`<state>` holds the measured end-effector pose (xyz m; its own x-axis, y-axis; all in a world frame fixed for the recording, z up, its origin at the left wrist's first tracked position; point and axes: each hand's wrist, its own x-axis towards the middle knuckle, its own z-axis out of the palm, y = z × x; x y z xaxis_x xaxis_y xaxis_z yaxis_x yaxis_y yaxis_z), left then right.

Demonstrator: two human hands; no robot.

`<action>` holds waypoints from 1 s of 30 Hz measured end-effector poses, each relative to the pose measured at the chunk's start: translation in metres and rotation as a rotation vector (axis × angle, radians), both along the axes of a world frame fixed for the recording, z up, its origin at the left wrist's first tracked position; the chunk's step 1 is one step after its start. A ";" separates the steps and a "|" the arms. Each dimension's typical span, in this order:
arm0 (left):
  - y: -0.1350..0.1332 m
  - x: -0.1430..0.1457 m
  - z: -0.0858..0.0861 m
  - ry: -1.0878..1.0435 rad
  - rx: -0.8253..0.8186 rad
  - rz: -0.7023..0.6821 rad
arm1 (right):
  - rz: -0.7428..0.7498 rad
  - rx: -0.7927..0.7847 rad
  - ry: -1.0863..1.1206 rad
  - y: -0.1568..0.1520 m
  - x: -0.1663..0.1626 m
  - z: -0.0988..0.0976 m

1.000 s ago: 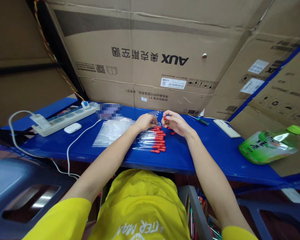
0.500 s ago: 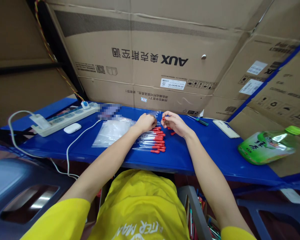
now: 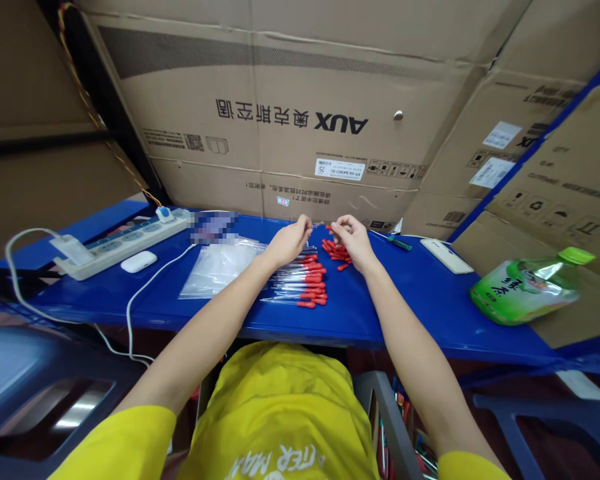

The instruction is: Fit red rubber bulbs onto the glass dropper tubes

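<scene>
My left hand [image 3: 291,241] is raised a little over the blue table [image 3: 410,300], fingers pinched on a thin clear tube whose tip points right. My right hand [image 3: 349,239] faces it a few centimetres away, fingers pinched on something small that I cannot make out. Below my left hand lies a row of several clear tubes with red caps [image 3: 303,283]. A small heap of loose red caps [image 3: 337,252] lies under my right hand. A stack of clear plastic bags [image 3: 219,265] rests left of the tubes.
A white power strip [image 3: 125,240] with a plugged cable and a white earbud case [image 3: 139,261] sit at the left. A white phone-like slab [image 3: 447,256], a green pen [image 3: 399,243] and a lying green bottle [image 3: 527,285] are at the right. Cardboard boxes [image 3: 300,113] wall the back.
Both hands have lifted slightly off the table and moved away from the row of tubes, uncovering the heap of red caps. The camera tilted a little downward.
</scene>
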<state>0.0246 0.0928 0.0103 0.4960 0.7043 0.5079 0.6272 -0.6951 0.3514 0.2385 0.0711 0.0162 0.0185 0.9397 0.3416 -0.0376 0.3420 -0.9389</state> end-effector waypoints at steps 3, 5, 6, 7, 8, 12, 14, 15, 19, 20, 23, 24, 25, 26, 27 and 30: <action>0.003 0.002 -0.004 -0.121 -0.002 -0.048 | -0.061 0.084 -0.016 0.002 0.001 -0.001; 0.004 0.003 -0.006 -0.165 -0.011 -0.065 | -0.081 0.124 -0.050 0.002 0.001 -0.001; 0.004 0.003 -0.006 -0.179 -0.011 -0.079 | -0.086 0.141 -0.067 0.002 0.001 -0.001; 0.003 0.004 -0.005 -0.188 -0.009 -0.101 | -0.087 0.156 -0.078 0.001 0.000 -0.001; 0.002 0.004 -0.004 -0.191 -0.007 -0.126 | -0.085 0.166 -0.083 0.001 0.000 -0.001; -0.001 0.003 -0.002 -0.184 -0.035 -0.186 | -0.051 0.177 -0.087 -0.001 -0.003 0.000; -0.003 0.004 -0.001 -0.180 -0.059 -0.183 | -0.033 0.184 -0.092 -0.003 -0.005 0.001; -0.004 0.004 -0.002 -0.177 -0.067 -0.179 | -0.029 0.189 -0.092 -0.003 -0.005 0.001; -0.006 0.005 -0.001 -0.139 -0.055 -0.134 | -0.037 0.199 -0.091 -0.006 -0.007 0.002; -0.007 0.005 -0.001 -0.123 -0.046 -0.120 | -0.043 0.199 -0.087 -0.006 -0.007 0.002; -0.009 0.005 0.000 -0.072 -0.017 -0.088 | -0.056 0.187 -0.084 -0.006 -0.007 0.001; -0.009 0.004 0.000 -0.056 -0.010 -0.082 | -0.056 0.180 -0.090 -0.006 -0.006 0.001; -0.009 0.004 0.000 -0.039 -0.004 -0.079 | -0.055 0.174 -0.097 -0.006 -0.006 0.000; -0.009 0.003 0.000 -0.024 0.002 -0.076 | -0.054 0.170 -0.102 -0.006 -0.006 0.000; -0.010 0.003 0.000 -0.010 0.009 -0.074 | -0.053 0.166 -0.103 -0.006 -0.006 0.000; -0.009 0.002 0.000 0.020 0.027 -0.070 | -0.045 0.158 -0.086 -0.005 -0.005 0.000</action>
